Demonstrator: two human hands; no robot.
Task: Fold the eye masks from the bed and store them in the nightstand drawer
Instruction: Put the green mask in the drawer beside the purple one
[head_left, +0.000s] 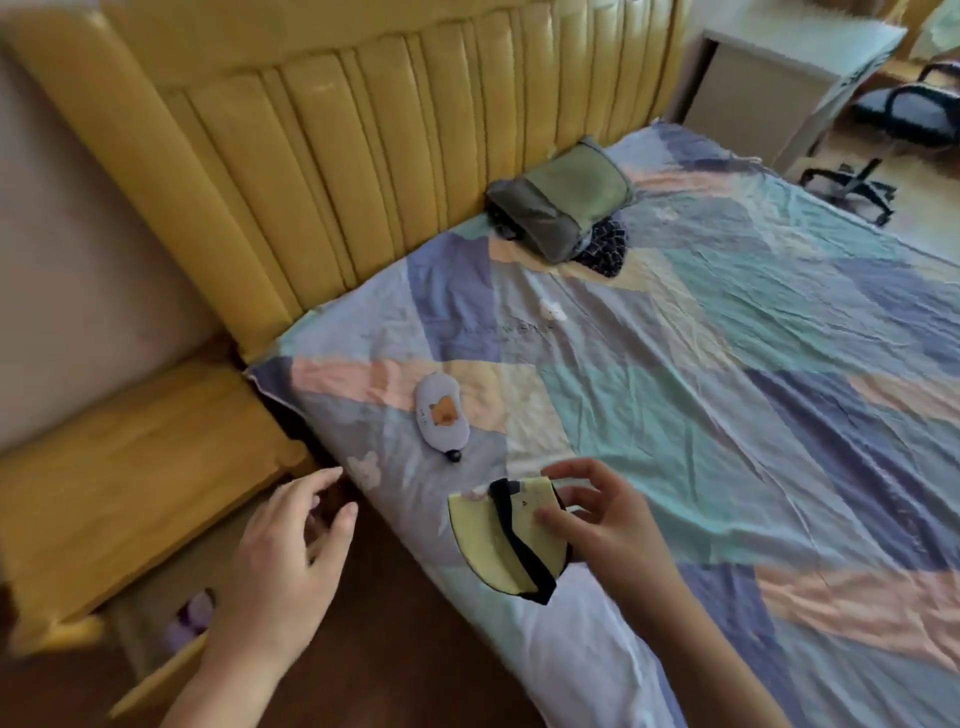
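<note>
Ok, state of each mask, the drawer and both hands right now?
Yellow black-strapped eye mask: folded, held above the bed edge.
Lilac bear-print eye mask: flat, unfolded, on bed.
Wooden nightstand drawer: open.
Right hand: pinches the yellow mask.
Left hand: empty, fingers spread.

A pale yellow eye mask (491, 540) edged with a black strap; a lilac eye mask (441, 415) printed with an orange animal. The bed sheet (727, 389) is patchwork — teal, lavender, peach, cream. Mustard-yellow headboard (337, 156) and nightstand (130, 467) — olive-green pouch (561, 208).
</note>
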